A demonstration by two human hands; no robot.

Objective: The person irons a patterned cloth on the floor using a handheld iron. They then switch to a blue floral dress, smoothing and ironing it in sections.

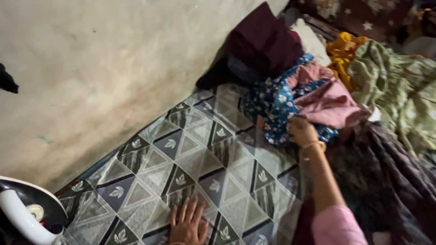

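- Electric iron (pixel 26 213) was seen stood on end at nearest corner, by the wall (pixel 91 30), touched by neither hand.
- L hand (pixel 188 228) was laid flat on the patterned sheet (pixel 189 153), palm down, fingers spread apart, nothing gripped; sheet appeared to be pinned/steadied by it.
- R hand (pixel 302 131) was stretched out further off, fingers curled onto the edge of the blue floral cloth (pixel 274 105), just under the pink garment (pixel 330 103); grip looked closed on fabric, though fingertips were partly hidden.
- Both garments lay in the clothes heap (pixel 405 95) at the far end, w/ dark maroon cloth (pixel 264 41) behind.
- Step judged: a piece being picked from the pile. Next move would call for a pull toward the bare sheet w/o dragging neighbours along.
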